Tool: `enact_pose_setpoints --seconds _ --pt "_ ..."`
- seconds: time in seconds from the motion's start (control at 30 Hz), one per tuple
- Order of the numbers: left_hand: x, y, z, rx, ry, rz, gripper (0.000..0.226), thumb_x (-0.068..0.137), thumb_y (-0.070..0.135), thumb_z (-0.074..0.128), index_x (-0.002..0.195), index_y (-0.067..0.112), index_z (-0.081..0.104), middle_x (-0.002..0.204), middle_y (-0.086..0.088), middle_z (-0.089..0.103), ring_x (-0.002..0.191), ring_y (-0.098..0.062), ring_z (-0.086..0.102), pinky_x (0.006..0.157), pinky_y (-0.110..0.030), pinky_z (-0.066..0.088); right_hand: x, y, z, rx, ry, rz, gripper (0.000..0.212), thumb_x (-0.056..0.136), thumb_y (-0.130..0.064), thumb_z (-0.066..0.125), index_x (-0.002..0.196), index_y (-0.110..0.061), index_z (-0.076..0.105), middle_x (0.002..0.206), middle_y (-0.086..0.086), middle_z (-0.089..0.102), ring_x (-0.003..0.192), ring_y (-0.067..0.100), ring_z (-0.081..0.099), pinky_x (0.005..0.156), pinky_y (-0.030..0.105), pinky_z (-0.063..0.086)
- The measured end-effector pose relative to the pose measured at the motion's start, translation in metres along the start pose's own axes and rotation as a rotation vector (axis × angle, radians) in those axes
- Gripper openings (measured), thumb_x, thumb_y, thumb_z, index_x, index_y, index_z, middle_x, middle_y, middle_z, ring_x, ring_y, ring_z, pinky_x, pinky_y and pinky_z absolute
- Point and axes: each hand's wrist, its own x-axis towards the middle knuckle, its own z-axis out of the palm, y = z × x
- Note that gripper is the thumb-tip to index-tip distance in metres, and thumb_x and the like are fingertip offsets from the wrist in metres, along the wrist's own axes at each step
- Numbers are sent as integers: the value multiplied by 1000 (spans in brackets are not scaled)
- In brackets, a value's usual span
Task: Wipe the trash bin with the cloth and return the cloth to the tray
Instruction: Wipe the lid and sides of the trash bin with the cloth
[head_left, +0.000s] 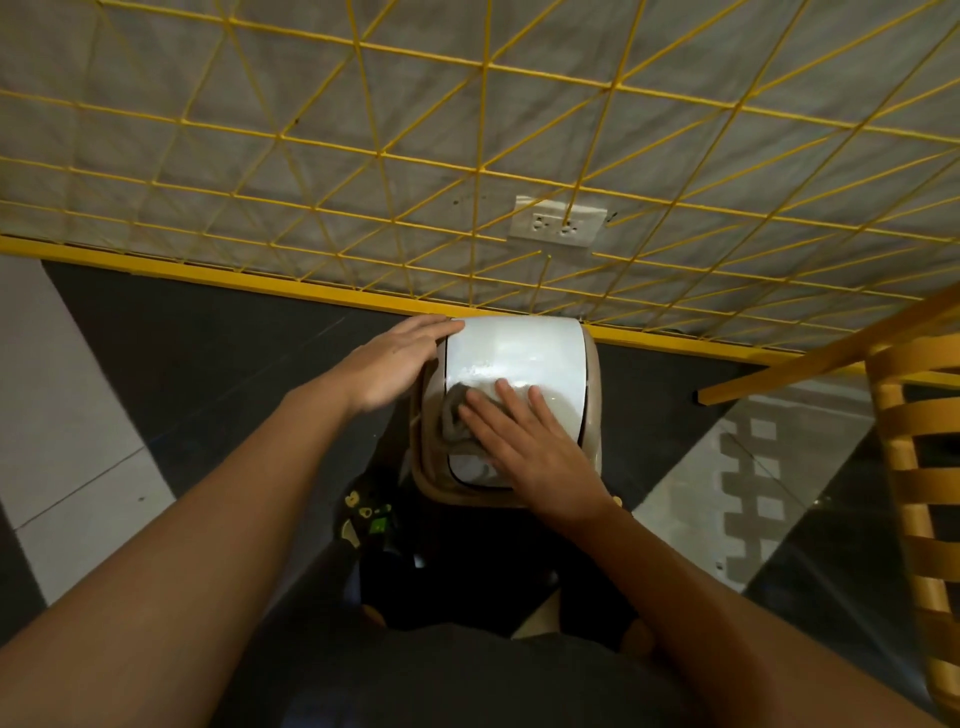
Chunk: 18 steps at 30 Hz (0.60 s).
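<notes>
A small trash bin (519, 353) with a white lid and a beige rim stands on the dark floor against the wall, seen from above. My right hand (524, 441) lies flat on the lid and presses a grey cloth (457, 415) onto its near left part. The cloth shows only beside and under my fingers. My left hand (400, 358) rests with fingers together against the bin's far left corner and steadies it. The lid looks wet and shiny. No tray is in view.
A yellow wire grid (483, 171) covers the grey wall behind the bin, with a white power outlet (558, 224). A yellow wooden chair (914, 467) stands at the right. My feet in dark patterned footwear (371, 514) are just in front of the bin.
</notes>
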Motion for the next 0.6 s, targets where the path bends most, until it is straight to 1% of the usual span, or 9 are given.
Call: enact_pose_setpoints --seconds 0.07,0.1,0.2,0.3,0.37,0.43,0.5,0.57,0.6 --pt "0 0 1 8 6 -10 57 77 35 24 130 49 40 150 16 24 139 -8 19 115 -48 13 -3 2 -2 -34 -44 -70 56 85 -15 44 140 -12 31 145 6 43 137 27 30 117 44 8" --pt "0 0 1 9 8 -16 59 75 37 24 130 50 40 150 16 24 139 -8 19 114 -49 13 -5 2 -2 -37 -67 -101 56 85 -14 42 140 -12 31 145 6 43 137 26 28 117 44 8" --pt "0 0 2 10 25 -15 57 74 38 24 127 53 39 150 17 24 139 -9 19 114 -51 12 -12 5 -1 -46 -123 -159 57 84 -12 32 141 -12 30 147 5 41 137 25 23 116 41 -4" --pt "-1 -1 4 15 50 -11 58 75 40 26 130 51 38 150 18 23 139 -9 19 114 -53 11 -20 4 -1 -30 -184 -199 55 84 -16 30 139 -13 33 144 4 44 136 23 24 115 40 -8" --pt "-3 0 7 -11 59 -32 57 74 42 30 131 52 38 151 20 21 140 -10 16 114 -52 11 -27 0 -1 18 -172 -211 50 86 -17 32 136 -12 37 141 5 49 135 23 28 115 40 -9" --pt "-6 5 11 -16 62 -61 56 77 45 37 132 52 35 151 21 18 141 -11 14 114 -52 10 -33 -4 -5 107 -121 -105 43 90 -19 36 131 -11 44 134 7 56 133 25 39 116 37 -2" --pt "-10 11 14 17 75 -72 49 87 44 40 136 48 31 153 19 13 142 -13 11 114 -51 10 -34 -9 -21 299 -76 128 38 95 -24 36 127 -12 51 128 8 60 129 25 47 116 31 15" --pt "-15 18 18 64 112 -72 46 94 44 37 139 44 29 155 16 9 143 -16 9 115 -50 11 -31 -15 -46 514 19 387 36 97 -24 36 126 -11 53 124 7 62 120 21 54 107 30 37" --pt "-18 23 19 82 143 -65 46 95 45 36 140 42 28 156 14 7 143 -18 8 115 -50 12 -27 -16 -59 642 42 530 35 98 -24 37 127 -12 53 122 3 61 113 15 55 100 26 42"
